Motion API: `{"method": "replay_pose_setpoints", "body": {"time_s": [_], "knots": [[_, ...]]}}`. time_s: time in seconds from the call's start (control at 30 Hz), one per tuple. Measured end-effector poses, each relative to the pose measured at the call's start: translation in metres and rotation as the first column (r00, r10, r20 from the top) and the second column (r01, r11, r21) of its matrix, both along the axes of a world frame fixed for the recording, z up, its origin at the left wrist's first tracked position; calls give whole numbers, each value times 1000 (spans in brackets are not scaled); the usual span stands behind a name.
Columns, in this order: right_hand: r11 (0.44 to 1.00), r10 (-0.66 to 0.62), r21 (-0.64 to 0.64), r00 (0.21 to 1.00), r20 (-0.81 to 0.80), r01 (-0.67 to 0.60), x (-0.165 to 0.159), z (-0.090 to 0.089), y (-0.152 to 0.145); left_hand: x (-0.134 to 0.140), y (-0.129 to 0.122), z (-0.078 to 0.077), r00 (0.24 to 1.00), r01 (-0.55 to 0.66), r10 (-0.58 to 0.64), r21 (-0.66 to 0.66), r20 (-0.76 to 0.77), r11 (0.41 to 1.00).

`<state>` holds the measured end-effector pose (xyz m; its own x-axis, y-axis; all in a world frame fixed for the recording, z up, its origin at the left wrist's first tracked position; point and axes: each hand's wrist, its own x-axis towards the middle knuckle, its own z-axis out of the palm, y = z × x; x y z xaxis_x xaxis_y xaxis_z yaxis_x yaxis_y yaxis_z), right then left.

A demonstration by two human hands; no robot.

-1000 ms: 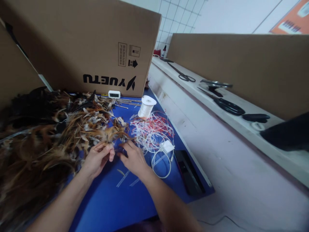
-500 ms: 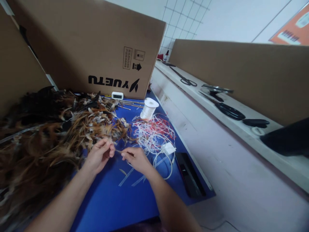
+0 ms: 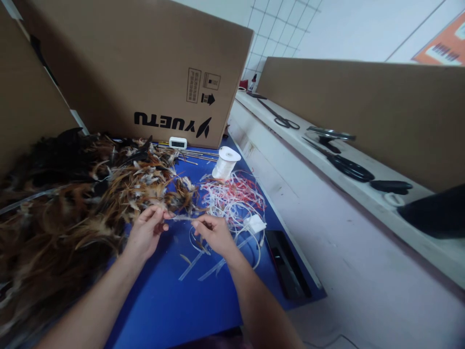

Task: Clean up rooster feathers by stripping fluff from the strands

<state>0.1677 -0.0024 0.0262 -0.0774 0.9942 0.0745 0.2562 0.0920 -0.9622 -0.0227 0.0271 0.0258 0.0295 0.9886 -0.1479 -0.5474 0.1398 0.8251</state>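
Between my two hands a thin, pale feather (image 3: 183, 218) is stretched sideways above the blue table. My left hand (image 3: 148, 228) pinches its left end between thumb and fingertips. The other end is in the closed fingers of my right hand (image 3: 214, 233), where a bit of brown shows. To the left and behind lies a large heap of brown and black feathers (image 3: 119, 189), close to my left hand. Past my right hand is a tangle of red and white strips (image 3: 232, 196), with a white spool (image 3: 224, 165) behind it.
A phone (image 3: 286, 264) and a white charger (image 3: 255, 223) with its cable lie on the right. Clear strips (image 3: 214, 269) rest on the blue table (image 3: 170, 305). A cardboard box (image 3: 156, 72) stands behind. Scissors (image 3: 286, 122) lie on the right-hand ledge.
My right hand has moved slightly right and up, widening the gap between my hands. More of the pale feather now shows between them. The left hand stays nearly in place.
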Motion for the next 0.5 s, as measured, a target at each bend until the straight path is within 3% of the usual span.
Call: {"method": "replay_pose_setpoints", "body": {"time_s": [0.37, 0.5], "knots": [[1000, -30, -1, 999, 14, 30, -4, 3, -3, 6, -3, 0, 998, 53, -54, 41, 20, 998], [999, -8, -37, 993, -120, 4, -3, 7, -4, 6, -3, -1, 996, 65, -64, -2, 64, 998]]}}
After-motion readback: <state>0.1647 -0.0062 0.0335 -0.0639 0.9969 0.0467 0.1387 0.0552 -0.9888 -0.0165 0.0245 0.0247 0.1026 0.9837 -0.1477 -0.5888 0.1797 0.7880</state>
